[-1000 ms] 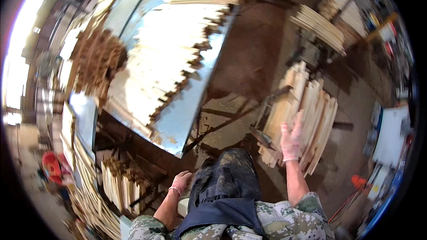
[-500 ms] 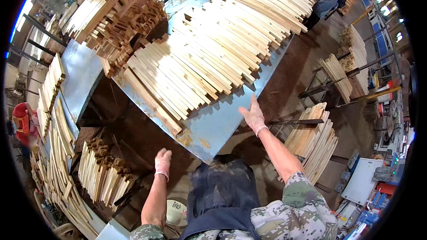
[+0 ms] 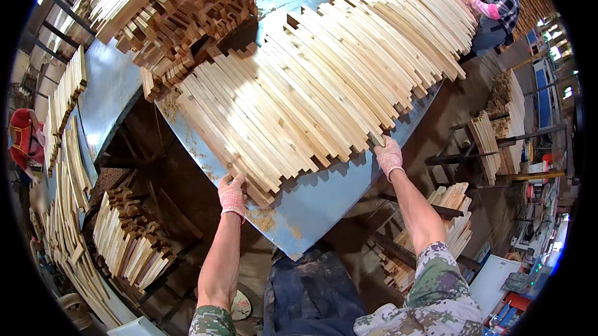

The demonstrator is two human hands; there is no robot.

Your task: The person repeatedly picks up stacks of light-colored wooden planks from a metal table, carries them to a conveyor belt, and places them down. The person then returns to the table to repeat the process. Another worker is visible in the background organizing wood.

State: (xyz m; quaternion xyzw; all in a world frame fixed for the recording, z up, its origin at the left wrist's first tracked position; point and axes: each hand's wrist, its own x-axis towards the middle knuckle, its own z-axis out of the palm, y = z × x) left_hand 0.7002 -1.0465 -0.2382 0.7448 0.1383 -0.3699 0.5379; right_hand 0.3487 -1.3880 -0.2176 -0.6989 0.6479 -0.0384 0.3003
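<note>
A long row of pale wooden strips (image 3: pixel 317 86) lies side by side, slanting across a blue-grey metal table (image 3: pixel 311 202). My left hand (image 3: pixel 232 197), in a thin whitish glove, grips the side of the outermost strip close to its near end. My right hand (image 3: pixel 389 156), gloved the same way, has its fingers curled at the near ends of strips further right along the row. Its fingertips are partly hidden against the wood. The near ends form an uneven, stepped line.
A tall stack of wooden pieces (image 3: pixel 187 18) rises behind the row at left. Across the table, a person with pink sleeves (image 3: pixel 483 7) reaches to the row's far end. Another person in red (image 3: pixel 26 139) stands far left. Racked strips (image 3: pixel 134 239) sit lower left; more strips (image 3: pixel 455 211) lie right.
Both hands have moved forward onto the wood, the left to the outermost strip and the right to the strip ends. The view has shifted, and more of the person across the table shows.
</note>
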